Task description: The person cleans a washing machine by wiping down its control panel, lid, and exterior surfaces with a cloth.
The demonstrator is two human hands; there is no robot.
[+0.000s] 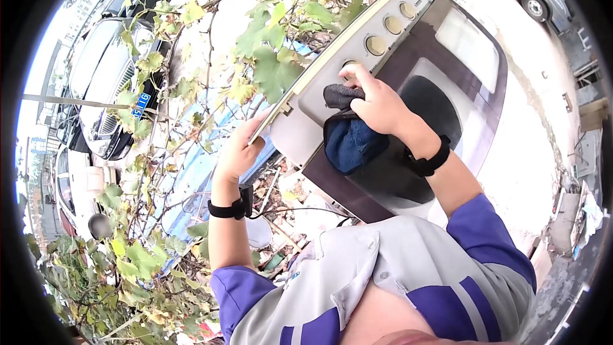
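A washing machine point(469, 86) with a dark purple top stands in front of me, tilted in the view. Along its back runs a pale control panel point(313, 99) with several round knobs point(375, 45). My left hand point(239, 148) grips the panel's left end, its fingers partly hidden behind the edge. In my right hand point(382, 107) is a dark blue and grey cloth point(351, 145), bunched under the palm and hanging over the machine's top. The fingertips of that hand reach to the panel beside a partly hidden knob.
Grape vines point(271, 57) with leaves hang close behind the panel and on the left. Beyond them a black car point(108, 89) is parked. A truck wheel point(535, 7) shows at upper right. Debris point(281, 185) and a dark cable lie on the ground below.
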